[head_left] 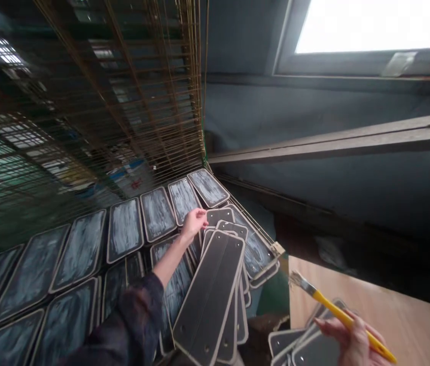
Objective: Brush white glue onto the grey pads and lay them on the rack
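- Left hand (193,223): narrow, with thumb and fingers drawn together at the upper edge of a dark plate (220,217); grip or mere contact impossible to tell.
- Right hand (356,338): closed around the yellow handle of a brush (331,307), with bristles pointing up and left.
- Just below and right of the left hand: overlapping pile of plain dark plates (211,295), pale-rimmed, with small holes near the ends.
- Left of and beyond the left hand: rows of streaked plates (124,230), whitish across the faces.
- Beneath the right hand: more dark plates (316,351), partly hidden, over a plywood board (409,310).
- Above the left hand: wire mesh (154,101).
- Far above the right hand: bright window (375,25).
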`<state>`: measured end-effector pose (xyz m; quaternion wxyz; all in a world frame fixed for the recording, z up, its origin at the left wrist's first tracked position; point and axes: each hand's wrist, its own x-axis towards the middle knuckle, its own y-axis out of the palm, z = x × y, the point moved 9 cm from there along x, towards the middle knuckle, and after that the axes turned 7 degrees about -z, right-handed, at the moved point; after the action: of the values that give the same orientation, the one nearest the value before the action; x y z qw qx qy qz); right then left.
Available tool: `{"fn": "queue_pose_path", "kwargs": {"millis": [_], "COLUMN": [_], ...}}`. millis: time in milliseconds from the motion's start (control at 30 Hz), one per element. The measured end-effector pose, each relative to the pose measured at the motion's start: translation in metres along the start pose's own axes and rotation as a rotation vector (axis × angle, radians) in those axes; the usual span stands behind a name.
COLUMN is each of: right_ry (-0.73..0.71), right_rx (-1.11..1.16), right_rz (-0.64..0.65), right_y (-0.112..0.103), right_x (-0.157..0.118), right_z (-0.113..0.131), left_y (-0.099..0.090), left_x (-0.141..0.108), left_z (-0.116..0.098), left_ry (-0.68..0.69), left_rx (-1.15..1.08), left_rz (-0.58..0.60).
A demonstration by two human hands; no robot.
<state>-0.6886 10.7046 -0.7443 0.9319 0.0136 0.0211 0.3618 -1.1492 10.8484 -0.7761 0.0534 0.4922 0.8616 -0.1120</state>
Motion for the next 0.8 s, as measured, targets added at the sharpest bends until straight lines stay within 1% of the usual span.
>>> {"fn": "queue_pose_path", "kwargs": {"millis": [100,133,167,233,333,400,500,600,700,800], "right_ry": [-0.065,-0.075,-0.079,-0.084,-0.085,-0.091,-0.103,-0.115,-0.172,-0.236], "right_rx": [-0.080,-0.115,-0.144,-0.179,-0.220,-0.254,-0.306,-0.398,-0.524,-0.705], "right_rz": [-0.005,-0.007,-0.003,0.011,0.040,0.049,0.034,-0.034,-0.086,-0.117], "right_y": [-0.024,-0.034,-0.043,-0.061,-0.083,-0.097,-0.123,-0.159,-0.199,-0.238], "right_x": [-0.017,-0.023,-0.028,-0.039,-0.057,-0.071,-0.094,-0.116,-0.134,-0.148], "right_z": [0.011,0.010,0.008,0.002,-0.008,-0.010,-0.005,0.002,0.005,0.000], "left_y": [-0.027,-0.035,-0.043,-0.053,-0.058,-0.056,-0.049,-0.041,-0.034,-0.031], "left_x": [-0.053,-0.071,-0.087,-0.115,-0.140,-0.148,-0.152,-0.149,-0.146,-0.152], "left_z": [0.024,0.034,0.040,0.054,0.066,0.067,0.062,0.061,0.057,0.052], "left_ry": [0.043,0.072,0.143,0.225,0.279,0.300,0.344,0.321,0.314,0.349], "left_rx": [0.100,0.152,0.255,0.410,0.548,0.621,0.714,0.773,0.829,0.888], "left_rz": [0.057,0.078,0.081,0.103,0.116,0.125,0.125,0.144,0.163,0.205]}}
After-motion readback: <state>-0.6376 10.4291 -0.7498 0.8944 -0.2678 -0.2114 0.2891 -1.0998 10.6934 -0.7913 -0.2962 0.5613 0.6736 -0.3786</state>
